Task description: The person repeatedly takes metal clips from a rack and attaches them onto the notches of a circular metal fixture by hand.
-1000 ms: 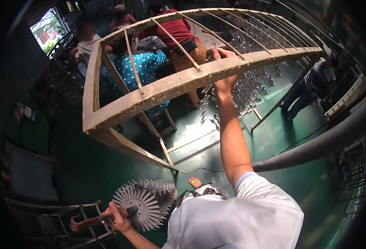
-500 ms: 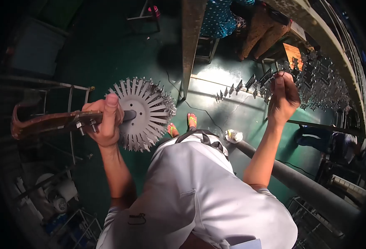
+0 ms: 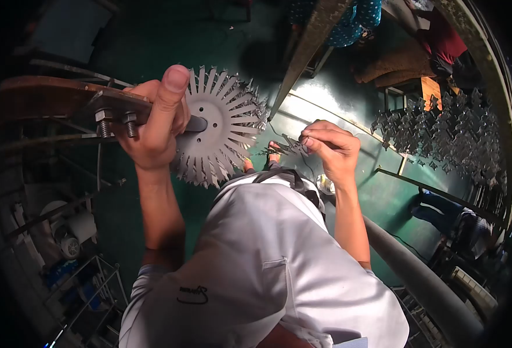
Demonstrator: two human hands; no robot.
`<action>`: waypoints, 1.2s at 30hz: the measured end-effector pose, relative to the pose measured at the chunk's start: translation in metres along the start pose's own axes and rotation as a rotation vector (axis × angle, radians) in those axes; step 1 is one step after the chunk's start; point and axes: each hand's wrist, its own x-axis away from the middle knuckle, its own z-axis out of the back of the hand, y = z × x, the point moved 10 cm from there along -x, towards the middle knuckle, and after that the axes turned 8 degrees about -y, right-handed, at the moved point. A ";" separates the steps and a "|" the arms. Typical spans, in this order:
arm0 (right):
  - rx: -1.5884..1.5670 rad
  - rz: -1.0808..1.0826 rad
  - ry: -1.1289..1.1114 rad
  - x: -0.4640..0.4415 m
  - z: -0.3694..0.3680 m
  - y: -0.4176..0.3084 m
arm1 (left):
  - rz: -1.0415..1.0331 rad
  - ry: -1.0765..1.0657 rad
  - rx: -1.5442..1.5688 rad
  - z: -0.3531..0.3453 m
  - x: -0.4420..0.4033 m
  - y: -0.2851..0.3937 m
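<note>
My left hand [image 3: 157, 119] is wrapped round the shaft of a tool, beside a brown curved bar [image 3: 41, 95] with two bolts. On the shaft's far end sits a round grey slotted disc [image 3: 215, 124], with many small metal pieces behind its rim. My right hand [image 3: 334, 149] is right of the disc, thumb and fingers pinched on a string of small metal pieces [image 3: 290, 146] that hangs down in front of my feet. More metal pieces [image 3: 441, 130] hang in rows from the rack at the right.
A metal rack frame [image 3: 311, 49] slants down at the top centre. Co-workers in a dotted blue garment [image 3: 357, 23] and a red one [image 3: 444, 37] are behind it. A thick grey pipe [image 3: 418, 275] runs along the lower right. Another person's legs [image 3: 435, 210] show at the right.
My right hand has moved from the rack down and left towards the disc, with the string of pieces. The disc and my left hand are higher and closer in view.
</note>
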 end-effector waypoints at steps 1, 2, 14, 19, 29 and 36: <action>0.016 -0.001 -0.030 -0.003 -0.008 0.005 | -0.008 -0.011 0.002 -0.001 -0.001 0.003; 0.032 -0.002 -0.060 -0.007 -0.015 0.009 | -0.016 -0.022 0.004 -0.003 -0.002 0.006; 0.005 0.035 -0.223 -0.028 -0.052 0.019 | -0.006 -0.026 0.168 -0.009 -0.005 0.012; 0.147 0.076 -0.251 -0.029 -0.055 0.011 | -0.020 -0.054 0.165 -0.011 -0.006 0.012; 0.386 0.149 -0.217 -0.023 -0.064 -0.006 | -0.006 -0.082 0.157 -0.013 -0.007 0.013; 0.487 0.161 -0.166 -0.018 -0.068 -0.012 | -0.003 -0.049 0.165 -0.013 -0.005 0.011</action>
